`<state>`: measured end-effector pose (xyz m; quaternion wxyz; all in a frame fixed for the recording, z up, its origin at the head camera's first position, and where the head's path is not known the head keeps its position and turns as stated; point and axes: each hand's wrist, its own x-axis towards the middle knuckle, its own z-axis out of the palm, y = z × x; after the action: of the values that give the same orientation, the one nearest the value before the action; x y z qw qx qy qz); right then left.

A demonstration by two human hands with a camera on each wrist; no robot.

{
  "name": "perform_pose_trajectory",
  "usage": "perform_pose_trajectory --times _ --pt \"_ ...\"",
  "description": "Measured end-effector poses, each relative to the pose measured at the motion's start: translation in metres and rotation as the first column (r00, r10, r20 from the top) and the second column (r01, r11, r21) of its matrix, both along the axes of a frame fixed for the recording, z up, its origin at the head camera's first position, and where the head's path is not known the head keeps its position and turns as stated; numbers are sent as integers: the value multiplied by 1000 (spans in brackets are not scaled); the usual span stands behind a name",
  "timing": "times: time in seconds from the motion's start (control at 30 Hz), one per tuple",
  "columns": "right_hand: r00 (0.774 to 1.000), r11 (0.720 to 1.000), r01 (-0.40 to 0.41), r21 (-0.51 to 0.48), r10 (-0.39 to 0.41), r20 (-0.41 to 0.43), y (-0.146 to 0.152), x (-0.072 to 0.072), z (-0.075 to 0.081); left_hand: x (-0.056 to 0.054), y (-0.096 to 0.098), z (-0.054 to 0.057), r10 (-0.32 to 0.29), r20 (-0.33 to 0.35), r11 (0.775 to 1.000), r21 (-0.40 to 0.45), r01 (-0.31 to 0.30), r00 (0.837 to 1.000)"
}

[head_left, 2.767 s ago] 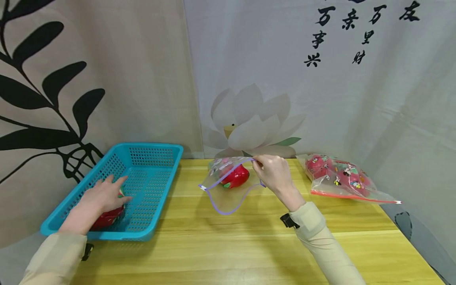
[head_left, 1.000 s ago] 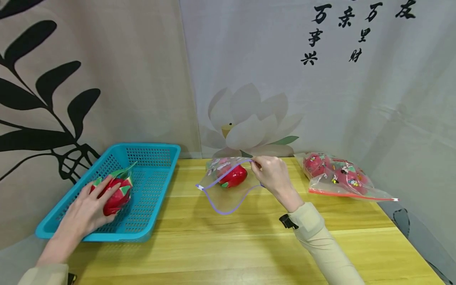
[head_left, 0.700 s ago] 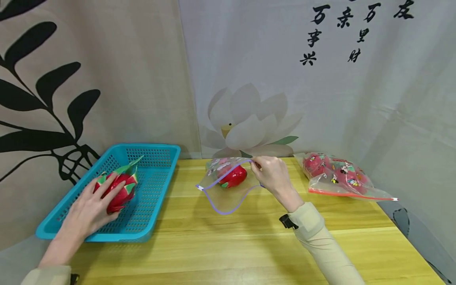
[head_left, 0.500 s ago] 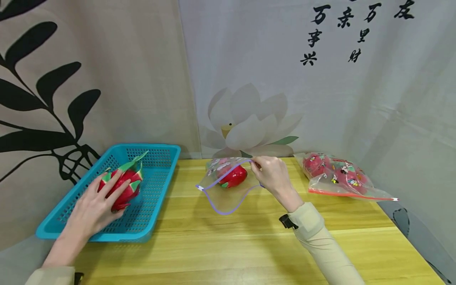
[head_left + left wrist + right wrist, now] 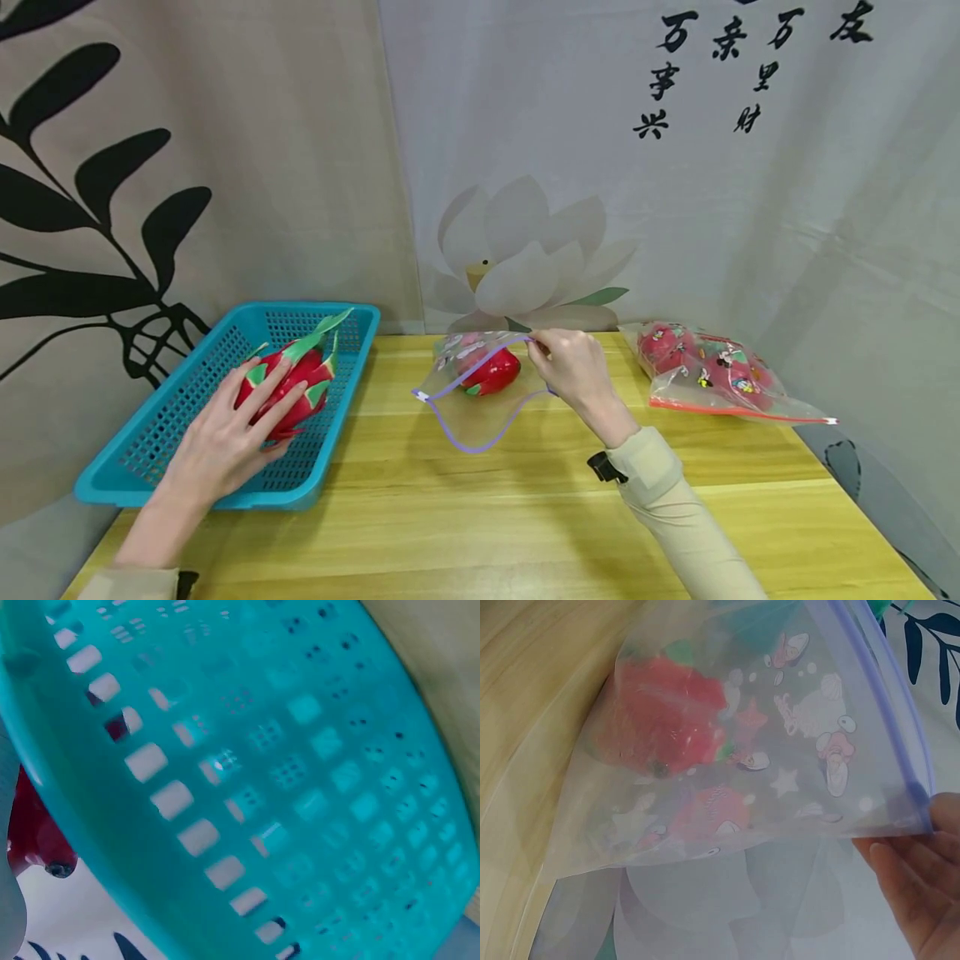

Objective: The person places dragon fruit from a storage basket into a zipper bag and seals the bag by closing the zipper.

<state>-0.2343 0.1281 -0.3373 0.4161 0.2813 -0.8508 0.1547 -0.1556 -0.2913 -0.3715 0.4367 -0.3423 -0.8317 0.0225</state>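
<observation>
My left hand (image 5: 228,429) grips a red dragon fruit (image 5: 307,400) with green-tipped scales and long green leaves, over the blue basket (image 5: 348,417). In the left wrist view the basket wall hides most of it; a dark red end of the dragon fruit (image 5: 41,832) shows at the left edge. My right hand (image 5: 577,367) pinches the purple rim of a clear printed zip bag (image 5: 465,421), whose mouth gapes toward me. Inside that bag lies another dragon fruit (image 5: 495,372), seen through the film in the right wrist view, where my thumb and fingers (image 5: 911,877) hold the bag's corner.
A second zip bag (image 5: 720,371) with a red zip strip lies at the back right with red fruit inside. The wooden table (image 5: 480,533) ends at a slanting right edge. A printed cloth (image 5: 315,167) hangs behind everything.
My left hand reached into the basket, took hold of the dragon fruit, and has moved it up and to the right. My right hand has stayed at the bag's rim.
</observation>
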Motion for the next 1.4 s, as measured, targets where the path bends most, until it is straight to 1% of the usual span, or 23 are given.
perform_pose_trajectory --times 0.13,0.3,0.5,0.6,0.83,1.03,1.13,1.27,1.37,1.4 --pt "1000 1000 3 -2 -3 -6 0 0 0 0 12 3 -67 -46 998 9 67 997" --pt "1000 1000 2 -5 -2 -11 0 0 0 2 25 6 -118 -85 993 -11 118 989" --pt "1000 1000 7 -4 -8 -10 0 0 0 4 43 9 -198 -126 980 -34 195 972" --pt "1000 1000 12 -1 -12 -11 0 0 0 6 53 9 -226 -137 974 -55 221 964" --pt "1000 1000 13 3 -13 -8 -1 1 0 8 73 7 -291 -135 956 -88 281 947" --pt "1000 1000 11 4 -11 1 -1 1 0 11 86 6 -345 -167 938 -102 332 924" --pt "1000 1000 10 5 -10 3 -1 1 0 13 94 8 -381 -195 924 -107 367 904" --pt "1000 1000 7 6 -7 -1 -1 1 1 16 108 13 -428 -234 904 -126 409 873" --pt "1000 1000 6 9 -6 -2 -2 1 1 17 118 14 -449 -248 893 -154 423 859" --pt "1000 1000 5 9 -5 -3 -2 1 2 18 120 13 -452 -246 891 -164 423 857"
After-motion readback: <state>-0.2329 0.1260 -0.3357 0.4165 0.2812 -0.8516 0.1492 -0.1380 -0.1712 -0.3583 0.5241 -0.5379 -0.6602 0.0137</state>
